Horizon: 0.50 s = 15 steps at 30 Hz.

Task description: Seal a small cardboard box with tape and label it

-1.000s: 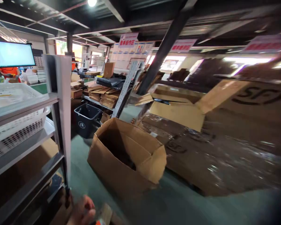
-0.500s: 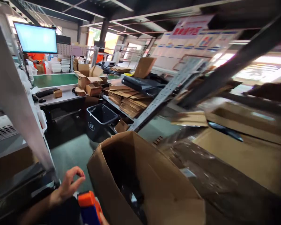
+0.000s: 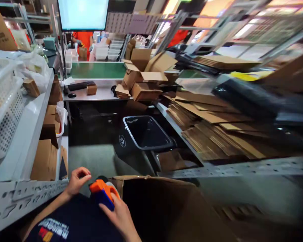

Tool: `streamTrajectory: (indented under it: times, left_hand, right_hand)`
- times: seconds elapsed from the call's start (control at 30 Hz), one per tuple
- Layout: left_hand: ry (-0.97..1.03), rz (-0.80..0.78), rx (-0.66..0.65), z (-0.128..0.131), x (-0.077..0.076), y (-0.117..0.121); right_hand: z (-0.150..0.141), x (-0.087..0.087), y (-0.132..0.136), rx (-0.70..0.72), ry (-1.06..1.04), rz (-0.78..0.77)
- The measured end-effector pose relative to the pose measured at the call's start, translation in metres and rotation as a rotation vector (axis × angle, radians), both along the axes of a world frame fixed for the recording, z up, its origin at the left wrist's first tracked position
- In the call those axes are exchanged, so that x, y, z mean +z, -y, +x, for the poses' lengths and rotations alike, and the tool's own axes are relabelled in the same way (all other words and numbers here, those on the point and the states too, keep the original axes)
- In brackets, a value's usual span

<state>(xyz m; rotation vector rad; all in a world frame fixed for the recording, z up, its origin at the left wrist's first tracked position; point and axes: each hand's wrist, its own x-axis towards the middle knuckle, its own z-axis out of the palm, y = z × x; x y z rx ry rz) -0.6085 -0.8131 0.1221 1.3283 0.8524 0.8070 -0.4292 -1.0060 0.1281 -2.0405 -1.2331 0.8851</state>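
An orange and blue tape dispenser [image 3: 104, 194] is in my right hand [image 3: 122, 213], its fingers wrapped round the orange body in front of my dark shirt. A pale round part shows behind it, partly hidden. My left hand [image 3: 78, 179] is held to the left of the dispenser and apart from it. Its fingers curl loosely towards the thumb, and I see nothing in them. Just right of the dispenser stands a large open cardboard box [image 3: 202, 201] with a dark inside.
Ahead on the floor stands a black bin [image 3: 141, 148]. Flattened cardboard [image 3: 217, 134] is stacked on a rack at right. A metal shelf [image 3: 22, 141] with white baskets [image 3: 8, 124] runs along my left. Open boxes [image 3: 138, 77] rest on the bench beyond; a co-worker in orange [image 3: 84, 40] stands farther back.
My view has turned right-to-left and levelled, and the bin and bench appear nearer. More of my right hand and the tape dispenser now show. My left hand's fingers have drawn closer to its thumb.
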Motion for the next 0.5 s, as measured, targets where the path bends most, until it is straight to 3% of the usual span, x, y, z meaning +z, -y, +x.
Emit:
streamTrajectory:
  times: [0.1, 0.27, 0.4, 0.5]
  left_hand:
    - [-0.044, 0.072, 0.147, 0.011, 0.003, -0.018]
    - [-0.119, 0.293, 0.423, 0.045, -0.008, -0.065]
    - [-0.097, 0.268, 0.505, 0.118, -0.022, -0.138]
    - [-0.138, 0.197, 0.443, 0.196, -0.013, -0.219]
  right_hand:
    - [0.044, -0.007, -0.043, 0.136, 0.19, 0.139]
    - [0.124, -0.041, -0.138, 0.446, 0.345, 0.461]
    - [0.195, -0.063, -0.23, 0.483, 0.315, 0.557]
    - [0.256, -0.055, -0.299, 0.397, 0.155, 0.384]
